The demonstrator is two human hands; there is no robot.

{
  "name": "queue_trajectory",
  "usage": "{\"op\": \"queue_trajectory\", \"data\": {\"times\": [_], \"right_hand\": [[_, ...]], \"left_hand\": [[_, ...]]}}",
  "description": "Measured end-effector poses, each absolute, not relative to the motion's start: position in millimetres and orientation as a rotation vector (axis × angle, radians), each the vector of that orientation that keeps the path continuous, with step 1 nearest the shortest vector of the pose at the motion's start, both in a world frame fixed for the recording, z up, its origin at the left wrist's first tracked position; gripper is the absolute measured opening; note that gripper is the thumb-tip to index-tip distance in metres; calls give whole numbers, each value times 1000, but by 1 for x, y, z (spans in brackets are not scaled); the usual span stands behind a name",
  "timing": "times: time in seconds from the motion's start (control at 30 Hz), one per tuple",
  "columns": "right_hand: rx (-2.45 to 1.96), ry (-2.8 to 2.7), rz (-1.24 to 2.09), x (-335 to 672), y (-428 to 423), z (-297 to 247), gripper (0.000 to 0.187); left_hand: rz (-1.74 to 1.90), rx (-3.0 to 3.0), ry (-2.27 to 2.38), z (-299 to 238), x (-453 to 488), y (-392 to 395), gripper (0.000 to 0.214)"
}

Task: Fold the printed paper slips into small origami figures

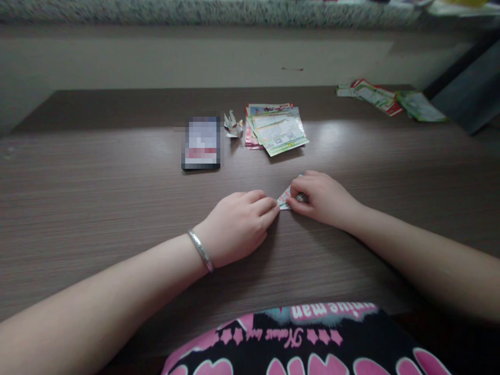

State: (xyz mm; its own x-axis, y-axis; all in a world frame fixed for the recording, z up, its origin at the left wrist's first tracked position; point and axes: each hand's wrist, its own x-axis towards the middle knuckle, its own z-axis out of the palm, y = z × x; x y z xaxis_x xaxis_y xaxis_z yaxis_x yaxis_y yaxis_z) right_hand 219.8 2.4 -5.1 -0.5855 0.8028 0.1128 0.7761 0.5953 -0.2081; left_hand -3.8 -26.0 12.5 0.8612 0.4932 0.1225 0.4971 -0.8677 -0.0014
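Observation:
A small folded piece of printed paper [286, 198] lies on the wooden table [97, 182], between my two hands. My left hand [238, 225] has its fingers curled, and the fingertips press on the paper's left edge. A silver bracelet sits on that wrist. My right hand [321, 198] covers the paper's right part, fingers bent and pinched on it. Most of the paper is hidden under the fingers.
Behind the hands lie a phone [201, 142], a small folded paper figure [233, 125] and a stack of printed leaflets [278, 130]. More leaflets [375, 96] lie at the far right. A wall runs behind the table.

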Motion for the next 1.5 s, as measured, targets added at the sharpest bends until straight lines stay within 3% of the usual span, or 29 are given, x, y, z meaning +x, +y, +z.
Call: {"op": "queue_trajectory", "data": {"times": [0.7, 1.1, 1.5], "right_hand": [[-1266, -2562, 264, 226, 2, -12, 20], [-1267, -2576, 280, 226, -1, -12, 21], [-1263, -2593, 252, 225, -2, -9, 23]], "left_hand": [[-137, -3064, -763, 16, -12, -20, 28], [-307, -3103, -801, 8, -24, -12, 25], [-309, -3011, -578, 6, -18, -11, 26]]}}
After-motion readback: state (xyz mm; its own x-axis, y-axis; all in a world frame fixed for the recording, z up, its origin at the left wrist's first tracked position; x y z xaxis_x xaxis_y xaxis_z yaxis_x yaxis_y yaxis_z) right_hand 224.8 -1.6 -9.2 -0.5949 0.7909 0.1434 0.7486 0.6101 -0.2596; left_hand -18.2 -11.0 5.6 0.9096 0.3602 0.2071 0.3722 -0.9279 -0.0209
